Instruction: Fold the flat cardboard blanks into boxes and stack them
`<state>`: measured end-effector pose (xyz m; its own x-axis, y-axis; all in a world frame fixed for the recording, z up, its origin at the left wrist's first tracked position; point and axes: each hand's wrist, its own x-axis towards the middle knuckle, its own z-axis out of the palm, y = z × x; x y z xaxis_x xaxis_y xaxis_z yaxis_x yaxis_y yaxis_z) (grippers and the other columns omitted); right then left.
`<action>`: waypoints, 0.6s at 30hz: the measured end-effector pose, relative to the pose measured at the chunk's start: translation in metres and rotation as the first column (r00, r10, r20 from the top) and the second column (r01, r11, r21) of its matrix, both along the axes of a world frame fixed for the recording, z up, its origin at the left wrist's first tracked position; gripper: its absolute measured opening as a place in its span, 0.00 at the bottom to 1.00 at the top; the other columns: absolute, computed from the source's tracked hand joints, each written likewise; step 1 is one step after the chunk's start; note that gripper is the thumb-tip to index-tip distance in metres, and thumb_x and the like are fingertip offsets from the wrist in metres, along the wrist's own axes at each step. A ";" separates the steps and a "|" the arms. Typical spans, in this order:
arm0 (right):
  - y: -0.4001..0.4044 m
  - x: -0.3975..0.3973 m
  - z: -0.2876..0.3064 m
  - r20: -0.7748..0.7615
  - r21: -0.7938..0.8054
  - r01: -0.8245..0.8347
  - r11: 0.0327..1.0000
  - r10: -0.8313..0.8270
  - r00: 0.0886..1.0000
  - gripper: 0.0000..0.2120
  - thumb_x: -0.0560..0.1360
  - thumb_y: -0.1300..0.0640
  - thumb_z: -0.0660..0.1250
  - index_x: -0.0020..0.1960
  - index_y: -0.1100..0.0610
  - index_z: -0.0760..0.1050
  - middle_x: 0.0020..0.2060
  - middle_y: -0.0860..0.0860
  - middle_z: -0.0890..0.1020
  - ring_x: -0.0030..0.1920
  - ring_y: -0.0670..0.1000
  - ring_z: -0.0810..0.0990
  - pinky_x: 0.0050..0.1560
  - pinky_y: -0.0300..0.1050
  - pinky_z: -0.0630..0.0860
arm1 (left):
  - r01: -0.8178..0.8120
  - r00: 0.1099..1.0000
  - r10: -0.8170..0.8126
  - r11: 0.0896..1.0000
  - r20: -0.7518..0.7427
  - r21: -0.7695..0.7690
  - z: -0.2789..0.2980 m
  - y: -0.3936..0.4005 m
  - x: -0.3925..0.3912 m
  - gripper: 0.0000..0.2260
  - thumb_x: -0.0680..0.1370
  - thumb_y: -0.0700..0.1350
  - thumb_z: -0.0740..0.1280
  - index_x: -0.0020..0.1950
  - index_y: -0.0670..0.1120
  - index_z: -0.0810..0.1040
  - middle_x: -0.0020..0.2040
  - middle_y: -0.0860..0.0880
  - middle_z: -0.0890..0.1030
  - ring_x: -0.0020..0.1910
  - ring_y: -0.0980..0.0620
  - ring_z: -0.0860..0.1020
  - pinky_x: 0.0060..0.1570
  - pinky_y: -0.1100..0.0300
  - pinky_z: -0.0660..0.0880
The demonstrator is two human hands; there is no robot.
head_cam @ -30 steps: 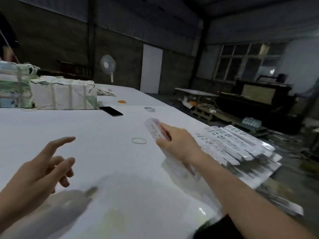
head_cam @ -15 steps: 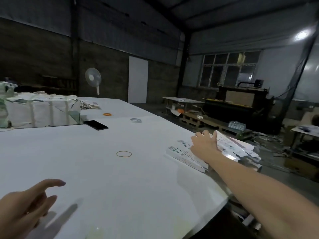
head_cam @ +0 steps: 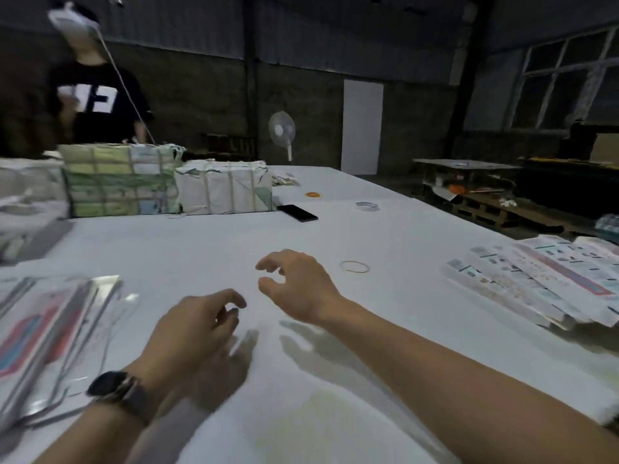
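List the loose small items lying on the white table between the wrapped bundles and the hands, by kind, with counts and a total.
Rubber band, tan, lying flat: 1
Orange ring, far side: 1
Clear tape roll: 1
Black phone: 1
Total: 4

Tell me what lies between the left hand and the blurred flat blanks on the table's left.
Nothing visible: only bare white table separates the empty left hand from the red-and-white flat cardboard blanks.
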<state>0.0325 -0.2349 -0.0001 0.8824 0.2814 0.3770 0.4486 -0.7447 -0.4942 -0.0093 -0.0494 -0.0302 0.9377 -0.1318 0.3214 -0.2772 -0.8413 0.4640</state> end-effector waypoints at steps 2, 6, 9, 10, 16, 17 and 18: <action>0.025 -0.001 -0.017 -0.001 0.089 -0.042 0.995 0.043 0.999 0.14 0.76 0.51 0.65 0.60 0.49 0.79 0.54 0.45 0.81 0.55 0.47 0.76 0.59 0.48 0.74 | -0.094 0.995 0.097 0.993 -0.039 0.065 0.000 0.005 0.003 0.10 0.80 0.48 0.61 0.56 0.60 0.78 0.39 0.56 0.83 0.44 0.53 0.81 0.47 0.55 0.78; 0.041 -0.003 -0.051 0.040 0.117 -0.087 0.989 0.083 0.996 0.12 0.75 0.52 0.64 0.57 0.49 0.81 0.49 0.43 0.82 0.51 0.45 0.76 0.58 0.47 0.74 | -0.233 0.971 0.237 0.962 -0.009 0.140 0.001 0.021 0.008 0.13 0.78 0.45 0.59 0.60 0.57 0.76 0.47 0.55 0.83 0.53 0.51 0.79 0.45 0.56 0.75; 0.035 0.005 -0.054 0.070 0.173 -0.078 0.982 0.067 0.995 0.10 0.74 0.52 0.63 0.51 0.48 0.82 0.44 0.41 0.82 0.47 0.44 0.77 0.54 0.47 0.76 | -0.344 0.935 0.355 0.889 0.020 0.303 0.007 0.037 0.010 0.15 0.78 0.44 0.61 0.65 0.52 0.73 0.60 0.50 0.77 0.62 0.45 0.70 0.55 0.50 0.72; 0.033 0.007 -0.054 0.058 0.184 -0.078 0.980 0.068 0.996 0.09 0.75 0.55 0.65 0.50 0.47 0.81 0.43 0.40 0.81 0.47 0.45 0.77 0.54 0.48 0.75 | -0.384 0.913 0.408 0.848 0.014 0.366 0.009 0.044 0.010 0.17 0.78 0.45 0.61 0.66 0.52 0.71 0.63 0.48 0.74 0.64 0.43 0.68 0.60 0.47 0.70; 0.034 0.007 -0.056 0.053 0.186 -0.120 0.975 0.111 0.992 0.10 0.76 0.60 0.66 0.50 0.46 0.80 0.41 0.37 0.79 0.47 0.43 0.76 0.52 0.44 0.73 | -0.616 0.749 0.662 0.715 -0.036 0.331 0.015 0.093 0.010 0.22 0.75 0.42 0.62 0.68 0.52 0.66 0.68 0.44 0.68 0.72 0.36 0.61 0.70 0.29 0.54; 0.033 0.007 -0.056 0.049 0.198 -0.114 0.974 0.106 0.993 0.10 0.76 0.60 0.66 0.49 0.46 0.80 0.40 0.38 0.79 0.47 0.43 0.76 0.52 0.44 0.73 | -0.642 0.715 0.695 0.697 -0.079 0.319 0.014 0.099 0.010 0.22 0.75 0.42 0.61 0.69 0.52 0.65 0.69 0.43 0.67 0.72 0.34 0.61 0.70 0.30 0.54; 0.032 0.008 -0.056 0.042 0.215 -0.104 0.971 0.098 0.994 0.10 0.75 0.59 0.65 0.49 0.46 0.80 0.40 0.39 0.80 0.47 0.43 0.77 0.52 0.45 0.73 | -0.657 0.684 0.718 0.683 -0.127 0.320 0.012 0.104 0.009 0.22 0.76 0.43 0.60 0.71 0.52 0.64 0.71 0.42 0.67 0.73 0.32 0.61 0.70 0.31 0.55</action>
